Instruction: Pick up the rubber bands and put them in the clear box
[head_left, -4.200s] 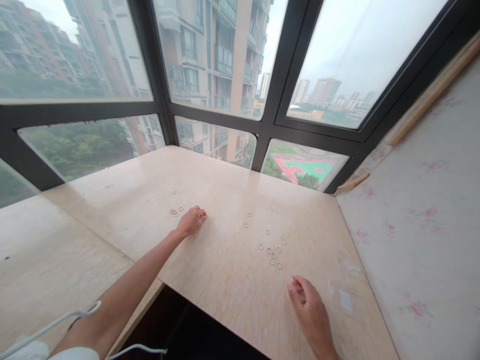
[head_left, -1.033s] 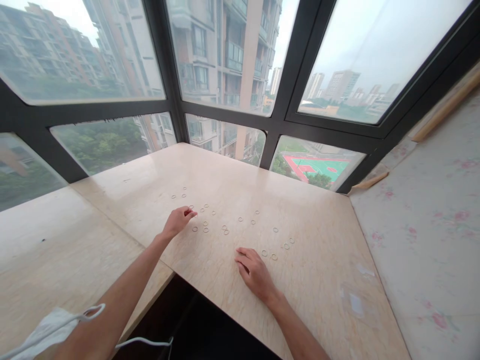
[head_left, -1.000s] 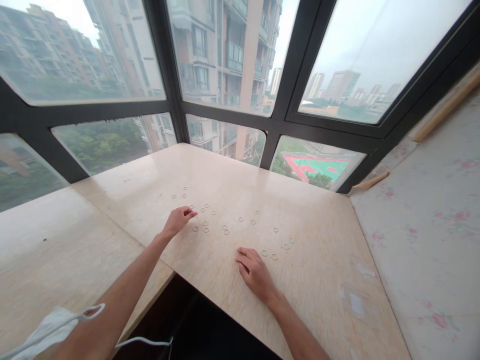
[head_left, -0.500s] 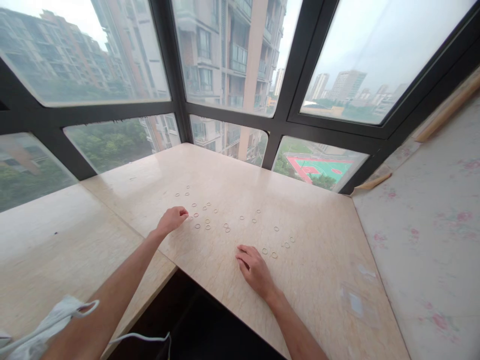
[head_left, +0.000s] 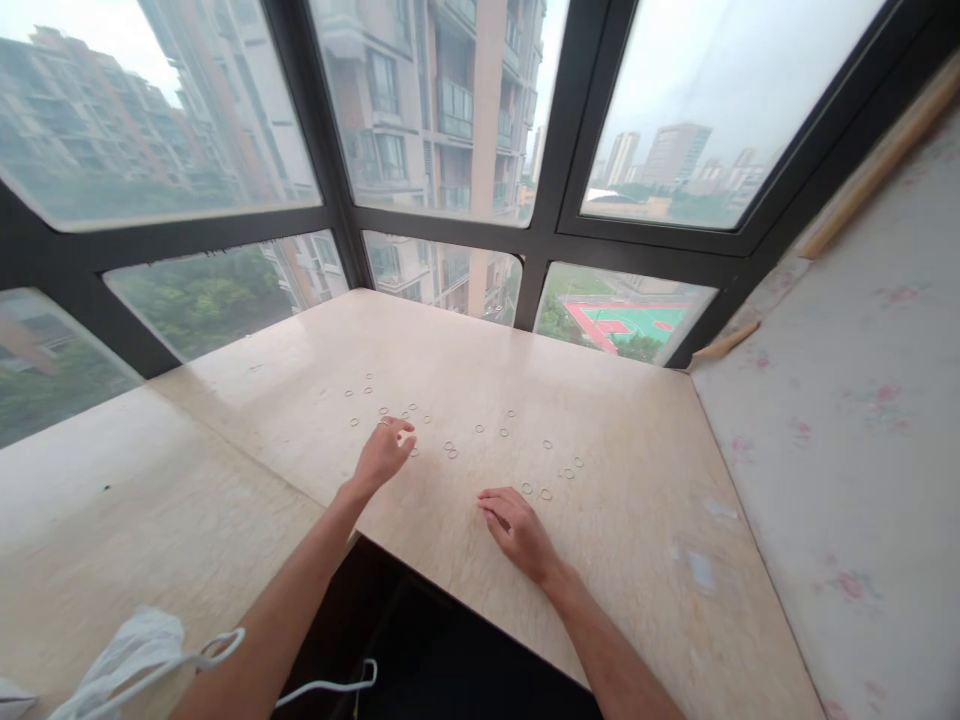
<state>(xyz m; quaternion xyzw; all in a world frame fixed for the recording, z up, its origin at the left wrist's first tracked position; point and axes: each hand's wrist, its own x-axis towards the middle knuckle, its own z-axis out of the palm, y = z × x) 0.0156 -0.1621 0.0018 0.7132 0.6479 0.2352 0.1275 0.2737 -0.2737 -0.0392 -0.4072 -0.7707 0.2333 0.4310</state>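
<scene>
Many small thin rings lie scattered flat across the pale marbled tabletop [head_left: 450,540]. My left hand [head_left: 384,452] hovers over the left group, thumb and fingers apart, and no ring shows between them. It hides some rings beneath it. One ring [head_left: 355,422] lies just left of that hand. Two rings [head_left: 451,450] touch or overlap in the middle. My right hand [head_left: 519,528] rests near the front, fingers stretched and loosely together, thumb slightly apart, nothing visible in it. Beside its knuckles lie a ring [head_left: 527,488] and another ring [head_left: 546,494].
Dark-framed windows [head_left: 450,235] border the table's far side. A papered wall [head_left: 840,430] stands at right, near a clear plastic packet [head_left: 703,572]. White cloth [head_left: 139,650] and a white cable [head_left: 330,686] are at front left, beside a dark gap [head_left: 405,640].
My left hand has moved right and its fingers have spread. A ring now shows alone where that hand was. My right hand stays nearly still; the whole view has shifted slightly.
</scene>
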